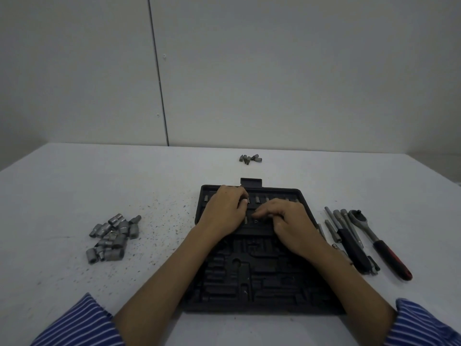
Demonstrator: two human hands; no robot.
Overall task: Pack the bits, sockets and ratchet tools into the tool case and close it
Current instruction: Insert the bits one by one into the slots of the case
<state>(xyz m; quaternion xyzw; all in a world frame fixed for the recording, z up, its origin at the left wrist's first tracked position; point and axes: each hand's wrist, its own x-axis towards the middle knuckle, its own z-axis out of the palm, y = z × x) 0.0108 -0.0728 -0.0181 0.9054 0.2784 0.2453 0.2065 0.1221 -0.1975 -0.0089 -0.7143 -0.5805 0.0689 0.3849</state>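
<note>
The black tool case (pixel 252 278) lies open and flat on the white table, its moulded slots mostly bare. Both hands are over its far half. My left hand (pixel 225 211) has curled fingers that pinch a small metal bit (pixel 245 201) at the bit row. My right hand (pixel 290 224) rests on the tray with fingers stretched left, pressing at a slot. A few bits (pixel 257 199) sit in the far row. Loose bits (pixel 250 159) lie beyond the case. A pile of sockets (pixel 112 237) lies left. The ratchet (pixel 381 243) with red-black handle lies right.
Extension bars and a black-handled driver (pixel 349 242) lie between the case and the ratchet. The case latch (pixel 251 182) sticks out at the far edge. Dark specks dot the table left of the case. A grey wall stands behind the table.
</note>
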